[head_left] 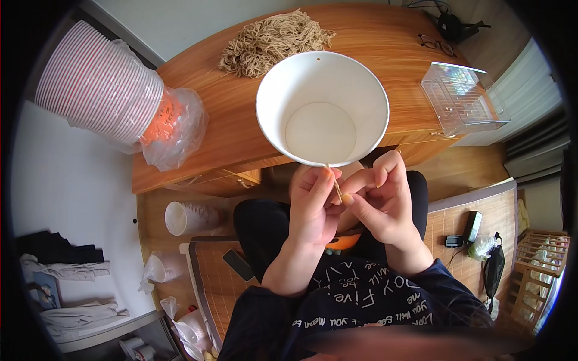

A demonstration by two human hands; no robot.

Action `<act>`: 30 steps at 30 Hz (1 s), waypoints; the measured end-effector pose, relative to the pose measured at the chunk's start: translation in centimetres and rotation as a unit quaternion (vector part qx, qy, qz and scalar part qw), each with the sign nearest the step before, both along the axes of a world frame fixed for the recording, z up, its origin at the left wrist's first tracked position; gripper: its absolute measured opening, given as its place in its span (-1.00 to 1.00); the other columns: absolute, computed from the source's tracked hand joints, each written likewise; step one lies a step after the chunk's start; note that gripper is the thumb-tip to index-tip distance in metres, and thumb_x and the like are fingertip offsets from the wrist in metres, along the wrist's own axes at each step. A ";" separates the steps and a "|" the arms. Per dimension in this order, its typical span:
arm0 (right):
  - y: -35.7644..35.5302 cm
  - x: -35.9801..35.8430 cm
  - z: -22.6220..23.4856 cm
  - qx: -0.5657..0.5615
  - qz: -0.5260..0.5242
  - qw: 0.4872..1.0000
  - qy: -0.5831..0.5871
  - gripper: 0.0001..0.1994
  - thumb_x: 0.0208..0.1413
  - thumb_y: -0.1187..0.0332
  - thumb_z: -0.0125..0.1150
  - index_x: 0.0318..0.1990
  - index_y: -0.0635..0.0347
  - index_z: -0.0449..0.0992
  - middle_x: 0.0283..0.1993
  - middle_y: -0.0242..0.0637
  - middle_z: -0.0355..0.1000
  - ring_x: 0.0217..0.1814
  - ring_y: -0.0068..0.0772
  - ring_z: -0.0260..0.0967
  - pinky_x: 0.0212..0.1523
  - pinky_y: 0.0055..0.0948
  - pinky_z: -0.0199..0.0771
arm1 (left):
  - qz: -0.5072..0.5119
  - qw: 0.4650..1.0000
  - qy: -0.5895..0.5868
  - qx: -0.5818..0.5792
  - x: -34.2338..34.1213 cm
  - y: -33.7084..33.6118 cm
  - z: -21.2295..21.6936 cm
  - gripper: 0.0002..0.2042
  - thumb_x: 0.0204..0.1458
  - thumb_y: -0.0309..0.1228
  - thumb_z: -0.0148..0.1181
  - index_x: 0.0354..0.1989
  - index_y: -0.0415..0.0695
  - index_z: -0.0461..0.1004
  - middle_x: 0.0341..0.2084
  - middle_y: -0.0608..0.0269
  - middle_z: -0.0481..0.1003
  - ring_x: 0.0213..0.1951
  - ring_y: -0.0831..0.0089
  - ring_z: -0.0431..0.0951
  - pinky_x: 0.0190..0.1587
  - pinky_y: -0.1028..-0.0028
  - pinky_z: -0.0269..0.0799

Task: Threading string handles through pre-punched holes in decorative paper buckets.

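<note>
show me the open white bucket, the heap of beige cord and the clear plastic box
White bucket (321, 123), head view: its bare inner bottom.
Heap of beige cord (274, 43), head view: the tangle's middle.
Clear plastic box (462, 98), head view: near its middle.

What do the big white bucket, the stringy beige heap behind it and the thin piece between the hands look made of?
White bucket: coated paper or plastic; smooth, softly shiny walls.
Beige heap: matte cord or yarn, fibre uncertain; tangled strands show.
Thin piece: possibly similar cord, judging by its tan colour; too small to tell.
</note>
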State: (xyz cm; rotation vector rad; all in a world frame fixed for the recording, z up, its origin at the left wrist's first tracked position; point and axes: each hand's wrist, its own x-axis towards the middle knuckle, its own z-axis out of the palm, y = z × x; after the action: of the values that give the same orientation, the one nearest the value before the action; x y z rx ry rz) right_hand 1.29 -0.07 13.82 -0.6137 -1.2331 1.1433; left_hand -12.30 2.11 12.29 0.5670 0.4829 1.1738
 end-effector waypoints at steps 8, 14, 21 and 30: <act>-0.3 0.0 -0.4 -0.034 -0.013 0.999 0.034 -0.68 0.21 0.68 0.08 -0.21 0.13 0.04 -0.18 -0.20 0.45 -0.19 -0.68 0.35 -0.26 -0.70 0.30 | -0.023 0.998 -0.048 -0.037 -0.5 0.1 0.3 -0.80 0.24 -0.27 0.19 -0.23 -0.15 0.56 -0.66 0.54 0.26 -0.60 0.76 0.17 -0.60 0.70 0.00; -0.7 0.7 -0.5 -0.063 -0.018 0.998 0.008 -0.74 0.22 0.67 0.08 -0.17 0.14 0.13 -0.15 -0.30 0.44 -0.21 -0.73 0.25 -0.24 -0.72 0.27 | -0.046 0.999 -0.002 0.022 -0.8 -0.1 0.4 -0.75 0.28 -0.21 0.06 -0.13 -0.11 0.54 -0.71 0.62 0.11 -0.63 0.75 0.07 -0.58 0.66 0.03; -0.6 0.3 0.2 0.004 -0.164 0.975 -0.148 -0.80 0.15 0.58 0.22 -0.24 0.20 0.26 -0.23 -0.31 0.44 -0.45 -0.75 0.12 -0.45 -0.70 0.16 | 0.005 1.000 0.002 0.025 -0.6 -0.4 0.2 -0.83 0.26 -0.34 0.15 -0.15 -0.18 0.56 -0.35 0.45 0.50 -0.60 0.79 0.17 -0.60 0.70 0.00; -1.6 1.0 0.2 -0.008 -0.105 0.976 -0.189 -0.75 0.15 0.60 0.16 -0.09 0.24 0.26 -0.11 -0.27 0.37 -0.39 -0.73 0.05 -0.36 -0.71 0.08 | -0.008 0.998 -0.030 0.046 -0.4 -1.0 -1.1 -0.81 0.24 -0.36 0.18 -0.11 -0.23 0.53 -0.43 0.43 0.49 -0.60 0.77 0.15 -0.58 0.69 -0.01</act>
State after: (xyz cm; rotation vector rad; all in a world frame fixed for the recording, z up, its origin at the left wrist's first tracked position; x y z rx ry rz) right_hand 2.25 -1.69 13.99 -0.9830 -1.4391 0.8836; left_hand -12.74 1.12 11.18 0.6124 0.3738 1.1981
